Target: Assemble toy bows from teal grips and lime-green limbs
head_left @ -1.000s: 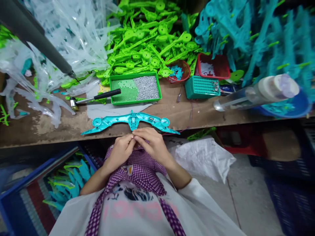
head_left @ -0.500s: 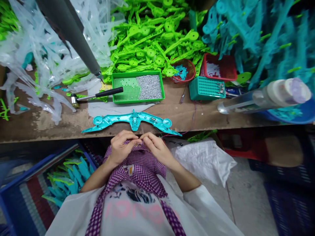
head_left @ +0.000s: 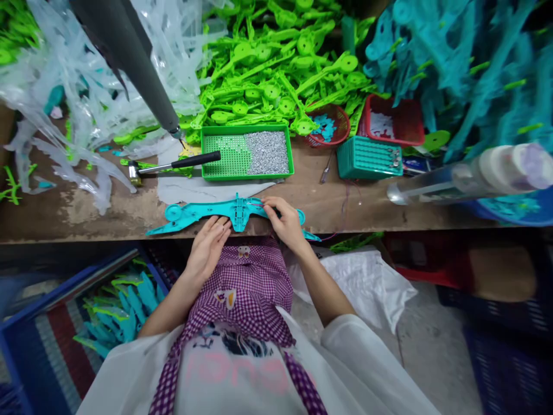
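A long turquoise plastic part (head_left: 190,214) lies along the front edge of the table. My left hand (head_left: 209,245) rests at its lower edge, left of the middle block, with the fingers stretched out and nothing seen in them. Over the right half of the part is my right hand (head_left: 283,221), its thumb and fingertips pinched on a thin reddish wire (head_left: 256,204) that lies against the part. The hand hides some of that half. A green tray (head_left: 224,176) of small metal pieces stands behind the part.
A hammer (head_left: 158,168) leans on the tray's left side. A dark electric screwdriver (head_left: 142,75) hangs at the upper left. Red baskets (head_left: 400,138), a teal basket (head_left: 367,161) and a clear bottle (head_left: 458,181) stand right. Green parts (head_left: 259,86) are piled behind.
My hands were together in front of the table edge and have moved apart. The right one has gone forward and right onto the turquoise part; the left one has opened and reached its lower edge.
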`<state>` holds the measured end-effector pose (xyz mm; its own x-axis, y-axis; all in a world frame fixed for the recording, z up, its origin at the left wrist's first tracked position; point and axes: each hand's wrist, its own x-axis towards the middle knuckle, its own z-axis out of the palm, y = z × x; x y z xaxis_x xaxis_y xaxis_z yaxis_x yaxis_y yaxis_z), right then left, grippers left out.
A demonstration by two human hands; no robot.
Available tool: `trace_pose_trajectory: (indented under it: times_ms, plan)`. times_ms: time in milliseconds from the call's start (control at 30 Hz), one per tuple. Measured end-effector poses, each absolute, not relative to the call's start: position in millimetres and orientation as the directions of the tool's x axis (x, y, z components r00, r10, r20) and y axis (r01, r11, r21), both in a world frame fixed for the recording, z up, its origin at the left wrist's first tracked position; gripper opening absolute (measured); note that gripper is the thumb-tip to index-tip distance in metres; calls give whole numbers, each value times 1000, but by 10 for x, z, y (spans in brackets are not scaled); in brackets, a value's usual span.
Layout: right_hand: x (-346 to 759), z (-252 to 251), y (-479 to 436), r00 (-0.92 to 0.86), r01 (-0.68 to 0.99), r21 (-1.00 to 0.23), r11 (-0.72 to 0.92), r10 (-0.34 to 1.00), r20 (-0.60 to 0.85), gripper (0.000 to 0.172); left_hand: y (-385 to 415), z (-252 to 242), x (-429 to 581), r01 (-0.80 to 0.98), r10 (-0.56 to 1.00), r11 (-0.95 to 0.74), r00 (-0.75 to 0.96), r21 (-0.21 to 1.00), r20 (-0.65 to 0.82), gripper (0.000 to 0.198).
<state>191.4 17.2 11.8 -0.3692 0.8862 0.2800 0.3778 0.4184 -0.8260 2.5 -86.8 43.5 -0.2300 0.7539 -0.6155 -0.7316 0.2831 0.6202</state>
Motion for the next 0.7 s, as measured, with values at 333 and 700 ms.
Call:
trace_pose_trajectory:
  times_ms: [333, 700]
  plan:
    - [2091, 423, 51, -455, 472, -722, 506, 841, 292, 24, -596, 272, 171, -561, 848, 192, -318, 805, -423, 39]
    - [1949, 666, 90, -727, 666, -210, 716, 686, 29, 27, -613, 185, 117, -585, 866, 275, -194, 763, -460, 42]
